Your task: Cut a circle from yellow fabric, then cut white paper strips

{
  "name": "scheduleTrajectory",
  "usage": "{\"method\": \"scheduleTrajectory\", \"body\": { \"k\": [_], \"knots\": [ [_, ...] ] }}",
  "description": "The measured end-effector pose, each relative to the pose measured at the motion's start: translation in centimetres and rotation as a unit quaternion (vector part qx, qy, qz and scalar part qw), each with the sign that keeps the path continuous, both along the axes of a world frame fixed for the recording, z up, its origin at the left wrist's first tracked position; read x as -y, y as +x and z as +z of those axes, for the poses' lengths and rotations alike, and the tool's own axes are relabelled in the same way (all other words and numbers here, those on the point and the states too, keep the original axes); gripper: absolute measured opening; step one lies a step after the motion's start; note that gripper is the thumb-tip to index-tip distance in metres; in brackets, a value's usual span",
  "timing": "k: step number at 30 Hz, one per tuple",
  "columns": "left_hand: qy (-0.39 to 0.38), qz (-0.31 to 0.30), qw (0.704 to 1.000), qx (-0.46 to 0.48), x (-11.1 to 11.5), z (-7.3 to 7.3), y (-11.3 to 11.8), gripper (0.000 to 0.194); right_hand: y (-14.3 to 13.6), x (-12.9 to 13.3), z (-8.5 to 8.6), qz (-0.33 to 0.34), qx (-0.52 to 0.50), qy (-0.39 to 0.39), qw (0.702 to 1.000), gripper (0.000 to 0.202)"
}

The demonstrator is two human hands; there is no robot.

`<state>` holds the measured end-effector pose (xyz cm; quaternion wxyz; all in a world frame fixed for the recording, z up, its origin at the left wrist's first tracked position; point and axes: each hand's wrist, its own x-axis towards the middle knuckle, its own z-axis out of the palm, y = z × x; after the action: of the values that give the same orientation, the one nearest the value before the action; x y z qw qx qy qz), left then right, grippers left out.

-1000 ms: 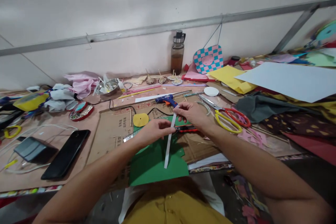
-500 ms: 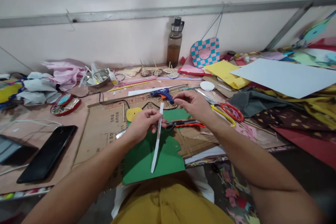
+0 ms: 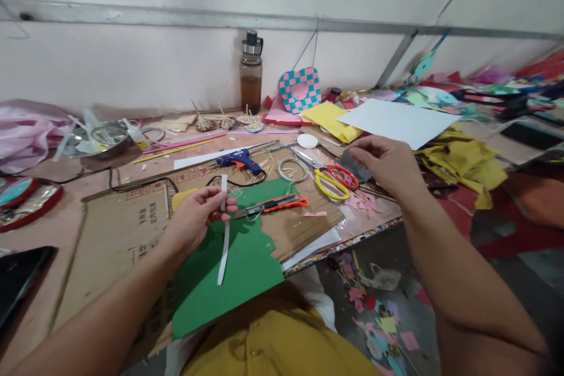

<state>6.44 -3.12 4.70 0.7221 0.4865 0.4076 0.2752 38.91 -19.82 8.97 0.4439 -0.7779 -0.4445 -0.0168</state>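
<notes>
My left hand is closed on a narrow white strip between thumb and fingers; the strip hangs down over a green sheet with a wavy edge. My right hand is raised on the right, above the scissors' side of the table, with thumb and fingers pinched together; whatever lies in the pinch is too small to make out. Near it lie scissors with red and yellow handles. A utility knife with an orange body rests on the green sheet and cardboard.
Brown cardboard lies under the work. A blue glue gun, a roll of tape and a white disc are behind. A bottle stands by the wall. White board and cloth are on the right.
My right hand has moved away from my left hand to the right, past the scissors. My left hand still holds the strip. The view has turned to the right.
</notes>
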Motion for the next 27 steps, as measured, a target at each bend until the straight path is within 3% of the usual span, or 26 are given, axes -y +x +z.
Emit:
{"method": "scheduleTrajectory", "body": {
  "k": [5,9,13,16,22,27],
  "knots": [
    [0.001,0.011,1.0,-0.02,0.3,0.2,0.3,0.007,2.1,3.4,-2.4,-0.054,0.111,-0.156,0.98,0.015],
    [0.01,0.02,1.0,-0.016,0.5,0.4,0.4,0.007,2.8,5.4,-3.5,-0.065,0.154,-0.304,0.938,0.02],
    [0.002,0.021,1.0,-0.016,0.5,0.4,0.5,0.007,3.5,6.5,-4.1,-0.088,0.186,-0.388,0.899,0.026],
    [-0.001,0.024,1.0,-0.017,0.5,0.3,0.5,0.008,3.9,6.5,-4.8,-0.108,0.201,-0.425,0.876,0.025],
    [0.006,0.011,1.0,-0.025,0.3,0.1,0.2,0.01,4.0,5.7,-6.5,-0.091,0.224,-0.431,0.869,0.022],
    [0.037,-0.003,0.999,-0.02,0.4,0.3,-0.2,0.022,4.3,6.2,-5.9,-0.089,0.247,-0.422,0.868,0.016]
  ]
}}
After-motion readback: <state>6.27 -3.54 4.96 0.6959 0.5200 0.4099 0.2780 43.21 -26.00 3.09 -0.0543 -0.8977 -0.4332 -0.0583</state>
